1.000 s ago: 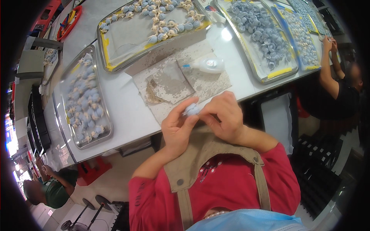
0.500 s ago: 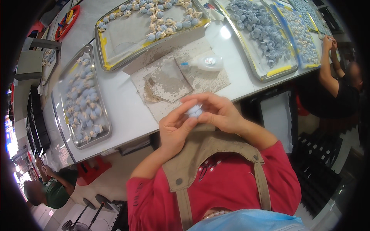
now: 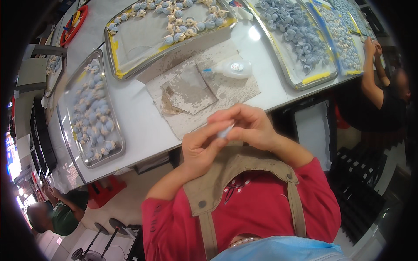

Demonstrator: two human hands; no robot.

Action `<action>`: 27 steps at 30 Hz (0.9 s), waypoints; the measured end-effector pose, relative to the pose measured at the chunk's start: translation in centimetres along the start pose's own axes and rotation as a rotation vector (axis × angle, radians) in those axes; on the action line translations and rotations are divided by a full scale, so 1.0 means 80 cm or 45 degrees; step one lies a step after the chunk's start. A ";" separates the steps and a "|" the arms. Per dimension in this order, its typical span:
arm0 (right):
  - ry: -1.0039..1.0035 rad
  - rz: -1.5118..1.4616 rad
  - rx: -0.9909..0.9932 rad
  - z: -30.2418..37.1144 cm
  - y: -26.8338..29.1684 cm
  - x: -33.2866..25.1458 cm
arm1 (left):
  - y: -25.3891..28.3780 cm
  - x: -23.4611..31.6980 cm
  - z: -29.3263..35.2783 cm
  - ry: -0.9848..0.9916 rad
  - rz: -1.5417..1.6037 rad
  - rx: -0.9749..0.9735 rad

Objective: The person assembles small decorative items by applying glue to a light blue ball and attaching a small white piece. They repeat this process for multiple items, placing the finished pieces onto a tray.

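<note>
In front of my chest, both hands meet over a small pale-blue piece [image 3: 225, 131] with a pointed edge; most of it is hidden by fingers. My left hand [image 3: 200, 142] pinches it between thumb and fingers. My right hand [image 3: 254, 127] curls over the same piece from the other side, thumb and fingertips against it. Just beyond my hands lies a stained cardboard sheet [image 3: 246, 90], with a smaller worn flat piece [image 3: 187, 89] on top. A white squeeze bottle with a blue tip [image 3: 235, 68] rests on its side there.
Metal trays hold small blue-and-cream figures: one at the left [image 3: 121, 138], one at the far side [image 3: 139, 41]. A right-hand tray [image 3: 315, 79] carries loose blue pieces. A red basket [image 3: 84, 19] stands far left. Co-workers' hands show at right [image 3: 372, 47] and lower left [image 3: 52, 192].
The blue piece has turned between my fingers, now showing a pointed edge rather than its rounded side. My right thumb and fingertips have shifted slightly around it.
</note>
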State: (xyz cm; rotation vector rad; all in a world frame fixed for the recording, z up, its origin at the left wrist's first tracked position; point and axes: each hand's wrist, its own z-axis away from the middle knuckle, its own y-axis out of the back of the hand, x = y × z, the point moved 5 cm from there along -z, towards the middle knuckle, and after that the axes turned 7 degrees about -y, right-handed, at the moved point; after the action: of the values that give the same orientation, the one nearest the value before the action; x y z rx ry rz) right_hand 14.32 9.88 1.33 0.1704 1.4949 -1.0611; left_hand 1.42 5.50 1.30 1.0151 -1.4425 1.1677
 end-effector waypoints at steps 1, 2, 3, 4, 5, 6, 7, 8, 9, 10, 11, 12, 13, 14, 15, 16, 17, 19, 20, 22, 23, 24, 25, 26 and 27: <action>0.006 -0.009 -0.042 -0.001 0.000 -0.002 | 0.000 -0.002 -0.001 -0.005 0.130 0.045; 0.003 -0.057 -0.049 -0.002 -0.002 -0.001 | -0.001 -0.005 -0.002 -0.009 0.259 0.092; 0.000 -0.105 -0.057 -0.004 -0.006 0.001 | 0.000 -0.008 -0.003 -0.013 0.387 0.138; -0.003 -0.153 -0.064 -0.005 -0.009 0.002 | 0.000 -0.008 -0.003 -0.055 0.375 0.098; -0.010 -0.112 -0.074 -0.005 -0.009 0.002 | 0.001 -0.009 -0.004 -0.085 0.364 0.061; -0.017 -0.071 -0.084 -0.006 -0.008 0.002 | 0.002 -0.009 -0.005 -0.116 0.353 0.025; -0.025 -0.031 -0.095 -0.008 -0.007 0.001 | 0.002 -0.010 -0.006 -0.124 0.346 0.016; -0.040 -0.031 -0.089 -0.007 -0.007 0.002 | 0.003 -0.012 -0.005 -0.134 0.339 0.003; -0.056 -0.033 -0.084 -0.007 -0.007 0.003 | 0.003 -0.012 -0.005 -0.143 0.332 -0.010; -0.073 -0.034 -0.080 -0.006 -0.006 0.005 | 0.004 -0.013 -0.004 -0.140 0.292 -0.013; -0.074 -0.055 -0.087 -0.006 -0.006 0.005 | 0.004 -0.012 -0.004 -0.142 0.252 -0.019; -0.075 -0.076 -0.095 -0.006 -0.005 0.006 | 0.003 -0.011 -0.004 -0.143 0.212 -0.025; -0.076 -0.097 -0.103 -0.005 -0.005 0.007 | 0.003 -0.011 -0.003 -0.140 0.233 -0.020; -0.064 -0.045 -0.095 -0.005 -0.005 0.006 | 0.002 -0.011 -0.003 -0.136 0.254 -0.015; -0.052 0.008 -0.086 -0.005 -0.005 0.006 | 0.002 -0.011 -0.002 -0.132 0.275 -0.010; -0.041 0.060 -0.078 -0.004 -0.005 0.006 | 0.002 -0.009 -0.002 -0.156 0.246 -0.022; -0.017 0.087 -0.077 -0.003 -0.006 0.004 | 0.002 -0.008 -0.002 -0.179 0.216 -0.034; 0.030 0.143 -0.075 -0.001 -0.007 0.002 | 0.004 -0.006 -0.001 -0.188 0.160 -0.051; 0.038 0.137 -0.073 0.000 -0.007 0.003 | 0.006 -0.006 -0.001 -0.176 0.134 -0.057; 0.056 0.126 -0.070 0.001 -0.006 0.007 | 0.006 -0.007 -0.001 -0.160 0.115 -0.060; 0.057 0.122 -0.068 0.001 -0.005 0.008 | 0.006 -0.007 -0.001 -0.158 0.120 -0.056; 0.059 0.119 -0.066 0.001 -0.005 0.008 | 0.006 -0.007 0.000 -0.156 0.125 -0.051; 0.060 0.115 -0.065 0.002 -0.005 0.008 | 0.006 -0.007 -0.001 -0.172 0.142 -0.048; 0.045 0.116 -0.060 0.002 -0.004 0.009 | 0.005 -0.007 -0.002 -0.189 0.160 -0.044; 0.029 0.117 -0.055 0.002 -0.003 0.009 | 0.005 -0.007 -0.002 -0.207 0.178 -0.041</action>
State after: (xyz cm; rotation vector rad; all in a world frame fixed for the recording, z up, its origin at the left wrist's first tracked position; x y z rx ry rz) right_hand 14.05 9.31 0.88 0.2191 1.5152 -0.9557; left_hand 1.19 5.77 0.72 1.0193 -1.6777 1.1791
